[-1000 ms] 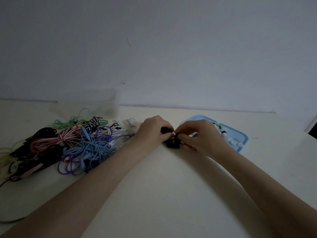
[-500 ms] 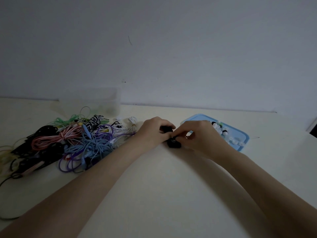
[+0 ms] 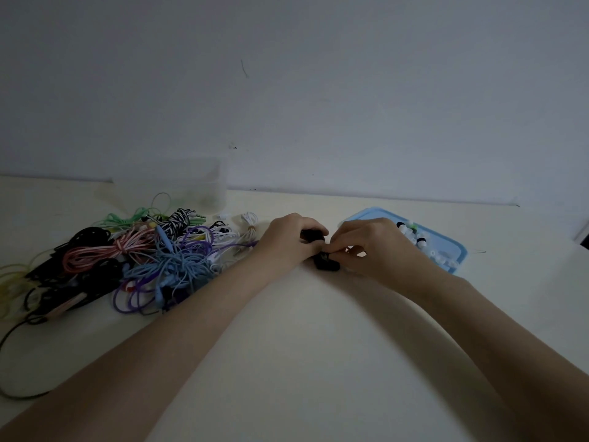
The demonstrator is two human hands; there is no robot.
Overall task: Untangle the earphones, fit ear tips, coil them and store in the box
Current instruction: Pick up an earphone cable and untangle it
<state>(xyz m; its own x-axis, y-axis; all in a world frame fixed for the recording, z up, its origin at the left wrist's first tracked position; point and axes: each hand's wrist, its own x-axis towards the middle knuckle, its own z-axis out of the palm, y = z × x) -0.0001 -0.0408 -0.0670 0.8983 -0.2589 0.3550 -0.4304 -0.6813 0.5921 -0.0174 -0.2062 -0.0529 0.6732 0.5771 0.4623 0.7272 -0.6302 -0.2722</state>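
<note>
My left hand (image 3: 288,242) grips a small bundle of black earphones (image 3: 314,236) in the middle of the table. Against it, my right hand (image 3: 371,247) pinches the lower part of the same black bundle (image 3: 326,265) with its fingertips. A heap of tangled earphone cables (image 3: 143,256) in blue, purple, pink, green, black and white lies to the left. Behind my right hand sits a light blue tray (image 3: 455,250) holding several white and black ear tips (image 3: 414,237). A clear plastic box (image 3: 191,186) stands at the back left against the wall.
A small coiled white earphone (image 3: 250,223) lies between the heap and my left hand. Yellowish and black cables (image 3: 12,282) trail toward the table's left edge. The wall runs close behind the table. A dark gap shows at the far right edge.
My right hand has drawn in closer over the black bundle, and the short red piece seen under it a second ago is now hidden. My left hand has kept its grip.
</note>
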